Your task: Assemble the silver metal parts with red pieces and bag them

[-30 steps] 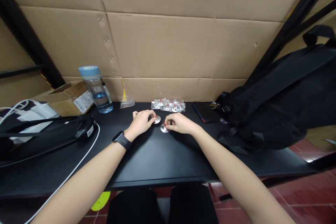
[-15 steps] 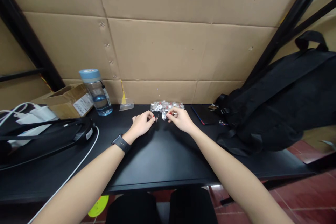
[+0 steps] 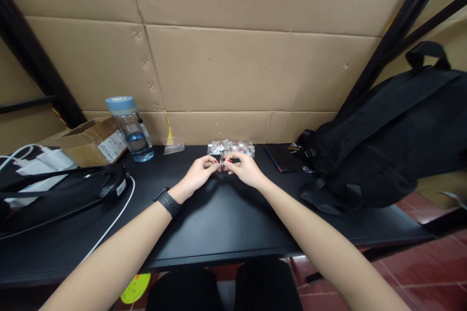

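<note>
My left hand (image 3: 199,173) and my right hand (image 3: 243,167) meet above the middle of the black desk (image 3: 219,218). Their fingertips pinch together on small silver discs with red parts (image 3: 221,163), held between both hands just above the desk. The pieces are tiny and mostly hidden by my fingers. A black watch (image 3: 167,201) is on my left wrist. Right behind my hands, against the cardboard wall, lies a pile of clear packets (image 3: 230,147) holding several more silver and red pieces.
A blue-lidded water bottle (image 3: 130,129) and an open cardboard box (image 3: 91,141) stand at the back left. A black bag with a white cable (image 3: 62,189) lies left. A large black backpack (image 3: 394,131) fills the right, with a dark phone (image 3: 282,157) beside it.
Both hands lifted the silver discs off the desk, moved them back toward the packets, and brought them together between the fingertips.
</note>
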Demonstrator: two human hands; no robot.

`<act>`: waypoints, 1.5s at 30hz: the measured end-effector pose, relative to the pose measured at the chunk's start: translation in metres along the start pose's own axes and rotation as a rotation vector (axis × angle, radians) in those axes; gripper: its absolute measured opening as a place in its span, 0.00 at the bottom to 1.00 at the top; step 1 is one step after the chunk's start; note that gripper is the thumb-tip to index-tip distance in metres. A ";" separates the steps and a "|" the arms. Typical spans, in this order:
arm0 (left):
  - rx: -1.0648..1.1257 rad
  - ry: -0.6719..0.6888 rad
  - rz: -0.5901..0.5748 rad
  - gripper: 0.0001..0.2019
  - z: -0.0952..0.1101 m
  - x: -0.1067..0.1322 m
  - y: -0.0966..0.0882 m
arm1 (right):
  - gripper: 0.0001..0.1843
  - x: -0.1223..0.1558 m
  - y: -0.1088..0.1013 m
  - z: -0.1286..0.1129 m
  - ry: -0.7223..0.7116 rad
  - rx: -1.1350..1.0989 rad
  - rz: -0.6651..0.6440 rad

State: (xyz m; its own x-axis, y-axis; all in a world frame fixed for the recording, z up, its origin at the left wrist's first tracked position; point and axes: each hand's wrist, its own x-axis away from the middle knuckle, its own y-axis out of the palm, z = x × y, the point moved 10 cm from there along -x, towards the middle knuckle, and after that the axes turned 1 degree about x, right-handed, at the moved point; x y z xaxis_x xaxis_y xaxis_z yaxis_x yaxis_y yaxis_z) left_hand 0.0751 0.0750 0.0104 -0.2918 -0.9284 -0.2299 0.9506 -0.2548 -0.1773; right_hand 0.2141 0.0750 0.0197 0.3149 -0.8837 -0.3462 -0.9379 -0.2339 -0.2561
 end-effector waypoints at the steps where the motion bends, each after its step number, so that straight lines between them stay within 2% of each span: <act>1: 0.004 0.002 -0.002 0.13 0.001 0.001 0.001 | 0.17 0.000 0.002 0.003 0.017 -0.034 -0.015; 7: 0.002 0.010 -0.009 0.12 0.007 0.003 0.004 | 0.24 0.000 0.005 0.010 0.058 -0.168 -0.049; 10: 0.020 0.000 -0.017 0.12 0.004 0.002 0.003 | 0.24 0.002 0.010 0.011 0.085 -0.195 -0.107; 13: 0.018 -0.019 -0.036 0.14 -0.001 0.001 0.004 | 0.29 0.003 0.010 0.013 0.107 -0.199 -0.120; 16: -0.036 -0.018 -0.029 0.15 -0.004 0.000 0.002 | 0.34 0.003 0.010 0.013 0.096 -0.173 -0.125; 19: -0.115 0.021 -0.058 0.14 -0.001 -0.001 0.003 | 0.34 0.002 0.008 0.013 0.069 -0.131 -0.111; 21: -0.267 0.063 -0.079 0.13 0.004 -0.002 -0.001 | 0.34 0.001 0.007 0.013 0.053 -0.108 -0.108; 23: -0.561 0.095 -0.027 0.13 0.010 -0.003 -0.017 | 0.33 0.000 0.006 0.013 0.045 -0.089 -0.107; 25: -0.926 0.093 0.113 0.17 0.016 -0.004 -0.046 | 0.32 -0.001 0.002 0.014 0.040 -0.064 -0.102; 26: -1.071 0.080 0.143 0.18 0.016 -0.005 -0.059 | 0.32 -0.001 0.000 0.014 0.038 -0.047 -0.097; 27: -1.184 0.033 0.167 0.20 0.013 -0.006 -0.074 | 0.31 -0.002 -0.002 0.013 0.036 -0.027 -0.093; 30: -1.376 -0.221 0.203 0.26 -0.009 -0.006 -0.119 | 0.30 -0.002 -0.010 0.013 0.045 0.041 -0.081; 32: -1.403 -0.375 0.157 0.27 -0.024 -0.003 -0.135 | 0.31 -0.002 -0.014 0.012 0.060 0.102 -0.077; 33: -1.405 -0.418 0.122 0.27 -0.029 -0.001 -0.137 | 0.31 -0.002 -0.015 0.011 0.061 0.144 -0.077; 35: -1.406 -0.419 0.041 0.27 -0.030 0.000 -0.128 | 0.31 -0.002 -0.018 0.006 0.035 0.266 -0.083; 37: -1.409 -0.336 -0.042 0.26 -0.022 0.001 -0.106 | 0.28 -0.001 -0.020 -0.003 -0.021 0.421 -0.085; 41: -1.352 -0.108 -0.233 0.22 0.000 0.015 -0.036 | 0.20 0.002 -0.024 -0.025 -0.134 0.593 -0.100; 45: -1.171 0.175 -0.420 0.21 0.028 0.046 0.039 | 0.16 0.007 -0.024 -0.038 -0.152 0.640 -0.180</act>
State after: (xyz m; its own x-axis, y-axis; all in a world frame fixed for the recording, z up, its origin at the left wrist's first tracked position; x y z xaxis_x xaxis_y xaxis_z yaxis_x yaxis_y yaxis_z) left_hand 0.1012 0.0146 0.0193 -0.6440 -0.7629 -0.0572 0.1429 -0.0465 -0.9886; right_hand 0.2332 0.0594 0.0580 0.5187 -0.7757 -0.3595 -0.6132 -0.0446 -0.7886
